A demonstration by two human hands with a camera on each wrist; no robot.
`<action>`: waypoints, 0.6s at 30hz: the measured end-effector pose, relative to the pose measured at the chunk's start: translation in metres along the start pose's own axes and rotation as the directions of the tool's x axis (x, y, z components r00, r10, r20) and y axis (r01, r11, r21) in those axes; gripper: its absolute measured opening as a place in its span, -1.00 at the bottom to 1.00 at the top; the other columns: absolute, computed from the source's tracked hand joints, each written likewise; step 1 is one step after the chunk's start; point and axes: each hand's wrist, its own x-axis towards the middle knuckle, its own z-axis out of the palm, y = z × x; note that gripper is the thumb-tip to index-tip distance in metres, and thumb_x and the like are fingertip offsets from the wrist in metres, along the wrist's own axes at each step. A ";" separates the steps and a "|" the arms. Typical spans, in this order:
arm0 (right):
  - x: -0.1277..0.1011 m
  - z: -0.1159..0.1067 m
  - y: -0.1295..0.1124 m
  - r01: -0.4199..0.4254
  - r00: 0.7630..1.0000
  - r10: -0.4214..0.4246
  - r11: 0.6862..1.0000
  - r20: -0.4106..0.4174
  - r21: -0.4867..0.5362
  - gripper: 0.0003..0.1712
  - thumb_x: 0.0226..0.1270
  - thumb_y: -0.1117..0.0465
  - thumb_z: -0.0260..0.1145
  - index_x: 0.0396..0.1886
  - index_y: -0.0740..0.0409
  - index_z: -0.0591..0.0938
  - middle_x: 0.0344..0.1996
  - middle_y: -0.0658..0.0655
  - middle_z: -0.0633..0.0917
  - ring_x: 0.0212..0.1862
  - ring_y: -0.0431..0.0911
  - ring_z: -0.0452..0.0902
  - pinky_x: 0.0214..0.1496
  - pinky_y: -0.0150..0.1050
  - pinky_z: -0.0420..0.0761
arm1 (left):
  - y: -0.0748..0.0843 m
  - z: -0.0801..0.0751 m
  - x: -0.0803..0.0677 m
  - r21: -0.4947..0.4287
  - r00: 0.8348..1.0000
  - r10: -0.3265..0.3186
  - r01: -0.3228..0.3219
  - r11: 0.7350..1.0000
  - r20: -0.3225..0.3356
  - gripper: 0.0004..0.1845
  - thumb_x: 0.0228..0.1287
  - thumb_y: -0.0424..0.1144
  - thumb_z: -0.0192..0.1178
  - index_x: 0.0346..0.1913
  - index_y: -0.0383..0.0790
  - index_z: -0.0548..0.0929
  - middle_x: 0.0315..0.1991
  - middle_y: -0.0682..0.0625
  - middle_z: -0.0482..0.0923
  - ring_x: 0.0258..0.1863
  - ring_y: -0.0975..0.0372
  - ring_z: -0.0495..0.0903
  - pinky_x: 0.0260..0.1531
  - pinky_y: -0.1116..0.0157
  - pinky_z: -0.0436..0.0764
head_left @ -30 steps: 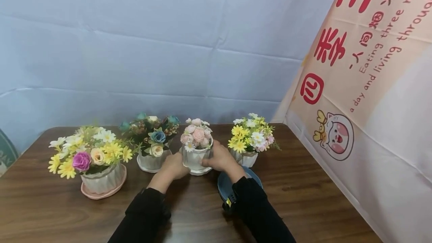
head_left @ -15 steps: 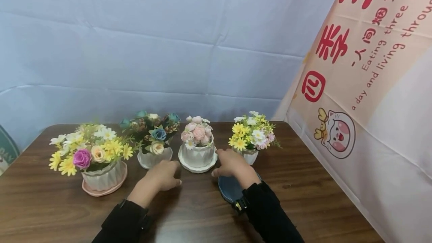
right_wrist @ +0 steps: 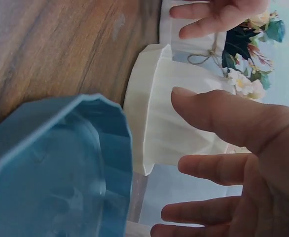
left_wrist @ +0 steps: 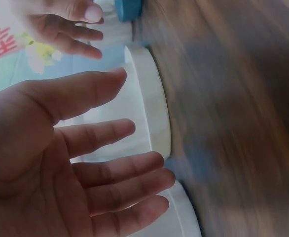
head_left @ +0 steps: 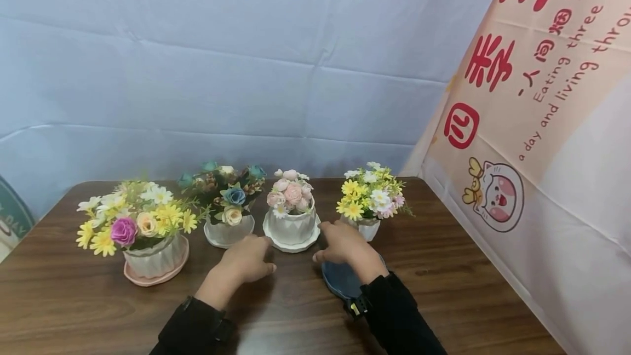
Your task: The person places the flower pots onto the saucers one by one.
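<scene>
My left hand (head_left: 245,262): open, holding nothing, near the pink-flower pot (head_left: 291,226).
My right hand (head_left: 343,244): open, empty, above the blue saucer (head_left: 340,281).

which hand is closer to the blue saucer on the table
Right. The right hand hovers directly over the blue saucer, covering its far edge. The left hand is off to the saucer's left, in front of the pink-flower pot.
</scene>
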 end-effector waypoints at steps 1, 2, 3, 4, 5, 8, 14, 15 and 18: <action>-0.002 0.000 0.001 -0.006 1.000 0.006 1.000 -0.001 0.010 -0.16 0.07 0.03 0.43 0.32 0.17 0.33 0.18 0.26 0.43 0.28 0.19 0.20 0.11 0.05 0.38 | 0.002 0.001 0.000 -0.008 1.000 -0.001 0.001 1.000 0.001 -0.65 -0.01 -0.18 0.36 -0.18 -0.29 0.59 -0.30 -0.12 0.54 -0.20 -0.01 0.54 -0.29 0.03 0.53; -0.003 0.000 0.002 -0.014 1.000 0.015 1.000 -0.004 0.023 -0.16 0.07 0.03 0.43 0.33 0.16 0.33 0.21 0.27 0.40 0.28 0.20 0.19 0.06 0.04 0.41 | 0.005 0.002 0.001 -0.015 1.000 0.000 0.000 1.000 0.002 -0.62 0.00 -0.17 0.36 -0.13 -0.30 0.59 -0.26 -0.14 0.55 -0.17 -0.02 0.54 -0.25 0.02 0.53; -0.005 0.000 0.003 -0.020 1.000 0.020 0.999 -0.008 0.037 -0.16 0.06 0.04 0.44 0.32 0.15 0.33 0.23 0.29 0.37 0.29 0.21 0.18 0.02 0.03 0.44 | 0.007 0.003 0.001 -0.021 1.000 -0.001 0.001 1.000 0.004 -0.60 0.01 -0.17 0.35 -0.09 -0.31 0.59 -0.23 -0.16 0.55 -0.15 -0.03 0.53 -0.22 0.02 0.52; -0.007 0.000 0.005 -0.022 1.000 0.023 0.998 -0.013 0.051 -0.16 0.05 0.04 0.44 0.32 0.15 0.33 0.26 0.32 0.33 0.28 0.22 0.17 -0.03 0.04 0.46 | 0.010 0.004 0.002 -0.026 1.000 -0.002 0.002 1.000 0.006 -0.57 0.01 -0.16 0.35 -0.06 -0.31 0.58 -0.20 -0.17 0.55 -0.13 -0.04 0.53 -0.20 0.01 0.52; -0.009 0.001 0.007 -0.023 1.000 0.024 0.998 -0.017 0.065 -0.16 0.05 0.05 0.45 0.32 0.15 0.34 0.27 0.33 0.31 0.28 0.23 0.18 -0.04 0.04 0.47 | 0.012 0.005 0.002 -0.031 1.000 -0.003 0.003 1.000 0.008 -0.55 0.02 -0.16 0.35 -0.02 -0.31 0.57 -0.16 -0.18 0.55 -0.10 -0.04 0.52 -0.18 0.01 0.52; -0.014 0.000 0.012 -0.022 0.999 0.025 0.995 -0.033 0.100 -0.18 0.05 0.07 0.45 0.31 0.16 0.35 0.27 0.35 0.29 0.23 0.23 0.24 -0.06 0.05 0.47 | 0.021 0.008 0.004 -0.041 1.000 0.003 -0.003 0.999 0.006 -0.51 0.02 -0.15 0.35 0.03 -0.31 0.56 -0.11 -0.20 0.54 -0.07 -0.04 0.52 -0.15 0.01 0.51; -0.020 -0.001 0.023 -0.027 0.998 0.034 0.990 -0.047 0.142 -0.22 0.09 0.05 0.42 0.30 0.16 0.36 0.17 0.29 0.42 0.15 0.20 0.35 -0.02 0.10 0.44 | 0.038 0.015 0.006 -0.042 0.999 0.031 -0.031 0.999 0.012 -0.57 0.02 -0.16 0.36 -0.06 -0.30 0.59 -0.26 -0.14 0.53 -0.17 0.01 0.53 -0.26 0.05 0.53; -0.021 -0.002 0.024 -0.019 0.998 0.027 0.987 -0.050 0.157 -0.22 0.10 0.05 0.41 0.30 0.15 0.36 0.19 0.29 0.41 0.17 0.19 0.33 0.00 0.10 0.43 | 0.040 0.016 0.006 -0.043 0.999 0.034 -0.034 0.999 0.016 -0.59 0.02 -0.16 0.36 -0.07 -0.30 0.59 -0.28 -0.12 0.52 -0.19 0.02 0.53 -0.28 0.06 0.53; -0.024 -0.004 0.029 0.024 0.998 -0.012 0.974 -0.057 0.226 -0.25 0.12 0.06 0.40 0.29 0.16 0.37 0.22 0.27 0.39 0.21 0.18 0.29 0.05 0.10 0.41 | 0.046 0.018 0.006 -0.042 0.999 0.047 -0.047 0.998 0.006 -0.62 0.03 -0.16 0.35 -0.12 -0.29 0.59 -0.32 -0.11 0.48 -0.22 0.04 0.53 -0.34 0.06 0.54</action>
